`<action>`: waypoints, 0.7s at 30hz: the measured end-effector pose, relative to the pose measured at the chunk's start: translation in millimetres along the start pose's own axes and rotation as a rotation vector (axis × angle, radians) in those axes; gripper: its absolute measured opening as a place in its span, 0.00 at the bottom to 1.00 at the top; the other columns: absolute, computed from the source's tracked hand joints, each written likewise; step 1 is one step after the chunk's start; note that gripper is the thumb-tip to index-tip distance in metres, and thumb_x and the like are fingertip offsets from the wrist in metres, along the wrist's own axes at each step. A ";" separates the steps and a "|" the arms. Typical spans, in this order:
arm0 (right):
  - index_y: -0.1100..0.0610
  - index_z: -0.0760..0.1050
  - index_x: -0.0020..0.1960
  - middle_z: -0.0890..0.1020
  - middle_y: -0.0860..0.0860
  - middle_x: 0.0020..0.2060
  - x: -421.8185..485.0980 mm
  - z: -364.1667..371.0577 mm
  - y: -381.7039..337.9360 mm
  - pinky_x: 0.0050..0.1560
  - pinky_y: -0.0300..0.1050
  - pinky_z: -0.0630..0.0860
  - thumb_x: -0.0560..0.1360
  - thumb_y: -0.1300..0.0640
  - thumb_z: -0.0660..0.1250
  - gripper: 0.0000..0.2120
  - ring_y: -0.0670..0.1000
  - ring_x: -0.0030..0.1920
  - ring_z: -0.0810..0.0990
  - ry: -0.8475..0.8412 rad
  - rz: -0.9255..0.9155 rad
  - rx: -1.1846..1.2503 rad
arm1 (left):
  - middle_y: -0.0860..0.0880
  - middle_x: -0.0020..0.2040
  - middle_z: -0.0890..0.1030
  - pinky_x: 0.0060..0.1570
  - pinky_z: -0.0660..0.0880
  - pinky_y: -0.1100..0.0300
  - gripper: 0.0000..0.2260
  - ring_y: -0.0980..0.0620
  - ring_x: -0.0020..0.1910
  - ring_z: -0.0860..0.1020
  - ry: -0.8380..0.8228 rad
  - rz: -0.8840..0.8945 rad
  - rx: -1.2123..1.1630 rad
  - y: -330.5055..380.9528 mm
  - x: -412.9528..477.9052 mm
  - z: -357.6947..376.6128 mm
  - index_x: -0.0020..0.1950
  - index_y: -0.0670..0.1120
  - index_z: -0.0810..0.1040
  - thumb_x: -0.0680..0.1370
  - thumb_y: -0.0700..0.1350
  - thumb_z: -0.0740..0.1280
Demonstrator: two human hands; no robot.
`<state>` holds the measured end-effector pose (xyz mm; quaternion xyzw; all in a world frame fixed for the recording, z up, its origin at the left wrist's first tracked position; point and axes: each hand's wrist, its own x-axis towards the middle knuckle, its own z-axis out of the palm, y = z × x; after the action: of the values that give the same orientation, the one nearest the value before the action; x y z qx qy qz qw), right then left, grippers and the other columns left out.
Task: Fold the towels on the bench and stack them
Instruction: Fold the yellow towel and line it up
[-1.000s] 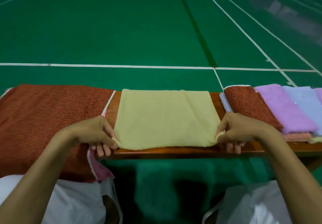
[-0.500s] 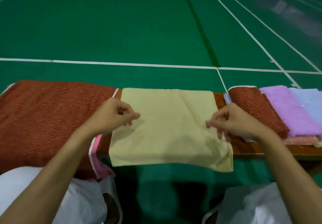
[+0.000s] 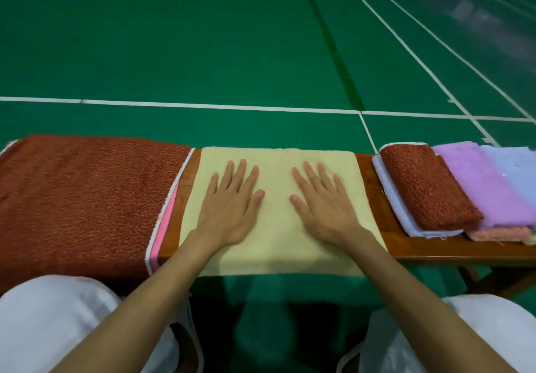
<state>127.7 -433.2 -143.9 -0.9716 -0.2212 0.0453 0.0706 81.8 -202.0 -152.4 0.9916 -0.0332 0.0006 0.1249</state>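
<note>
Left hand (image 3: 232,207) and right hand (image 3: 322,207), fingers spread flat, press the yellow towel (image 3: 275,169) on the bench (image 3: 435,249), gripping nothing.

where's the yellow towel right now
Head view: the yellow towel lies flat on the bench, centre, under the left hand and right hand, between the red-brown towel on its left and the folded towel stack on its right.

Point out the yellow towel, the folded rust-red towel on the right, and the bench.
yellow towel (image 3: 277,233): head view, bare patch at its middle.
folded rust-red towel (image 3: 426,187): head view, middle of its top face.
bench (image 3: 412,248): head view, bare wood right of the yellow towel.
</note>
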 end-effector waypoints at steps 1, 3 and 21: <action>0.44 0.37 0.83 0.37 0.47 0.82 -1.9 -0.9 12.3 0.81 0.58 0.36 0.82 0.35 0.38 0.32 0.51 0.81 0.33 0.011 0.051 0.001 | 0.50 0.84 0.39 0.81 0.36 0.47 0.30 0.50 0.82 0.35 0.004 -0.028 0.001 -4.2 -2.5 -1.9 0.85 0.53 0.41 0.84 0.63 0.37; 0.47 0.38 0.84 0.37 0.47 0.83 -6.6 -2.6 36.7 0.81 0.58 0.38 0.82 0.35 0.38 0.33 0.52 0.82 0.34 0.022 0.148 -0.008 | 0.47 0.84 0.39 0.80 0.36 0.48 0.30 0.48 0.82 0.35 0.016 -0.091 0.026 -13.4 -7.4 -7.0 0.85 0.51 0.41 0.85 0.62 0.41; 0.62 0.57 0.80 0.59 0.58 0.81 -16.9 -20.3 48.6 0.79 0.58 0.57 0.85 0.48 0.56 0.29 0.60 0.80 0.56 0.244 0.283 0.216 | 0.42 0.72 0.71 0.69 0.67 0.43 0.25 0.40 0.71 0.67 0.255 -0.221 -0.289 -43.2 -20.2 -36.8 0.76 0.43 0.68 0.83 0.56 0.61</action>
<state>135.5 -486.3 -130.5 -0.9781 -0.0660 -0.0396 0.1936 64.8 -149.8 -127.7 0.9529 0.0919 0.1076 0.2682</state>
